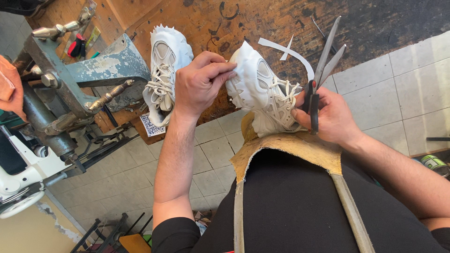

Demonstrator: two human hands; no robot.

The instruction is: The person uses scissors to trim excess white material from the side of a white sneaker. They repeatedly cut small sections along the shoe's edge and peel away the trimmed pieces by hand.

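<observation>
Head view: left hand [199,84] pinches the heel of a white shoe [260,91] at the tabletop's [197,18] near edge. Right hand [330,117] is clamped on open scissors [323,65]; tiled floor [140,173] lies open below. Second shoe [165,70] just left.

Your left hand [199,84] pinches the white toe end of a chunky white sneaker [262,91] that rests against the top of your leather apron [290,150], laces facing your right. Your right hand [330,117] grips a pair of scissors [323,65], blades parted and pointing up and away over the dark, scarred wooden workbench [262,18]. A curved white strip [293,54] lies on the bench just behind the shoe, near the blades. A second white sneaker [164,70] stands at the bench edge beyond your left hand. A worn grey stitching machine [79,79] stands to your left above the pale tiled floor [140,168].
</observation>
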